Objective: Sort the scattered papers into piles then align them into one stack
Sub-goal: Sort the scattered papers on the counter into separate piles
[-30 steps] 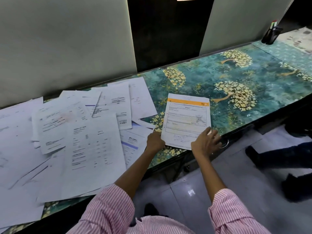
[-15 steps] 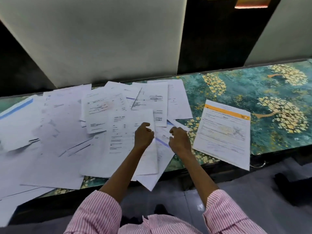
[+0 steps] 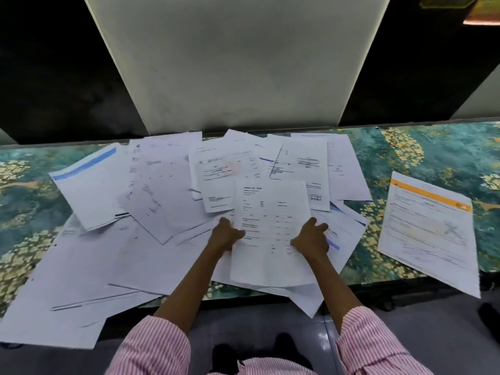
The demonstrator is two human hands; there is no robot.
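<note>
Many white printed papers (image 3: 162, 201) lie scattered and overlapping across the teal flowered counter (image 3: 443, 152). On top of the heap near the front edge lies a white sheet with printed columns (image 3: 270, 228). My left hand (image 3: 226, 235) grips its left edge, thumb on top. My right hand (image 3: 311, 238) grips its right edge, fingers spread over the papers beneath. A separate small pile topped by an orange-banded form (image 3: 427, 231) lies to the right, apart from the heap.
A pale upright panel (image 3: 230, 63) stands behind the counter with dark gaps beside it. A blue-striped sheet (image 3: 86, 185) lies at the heap's left. Several papers overhang the front edge. Grey tiled floor (image 3: 243, 320) is below.
Both hands left the orange-banded form and moved left onto the heap, where they now hold the top printed sheet by its two sides. The view swung left.
</note>
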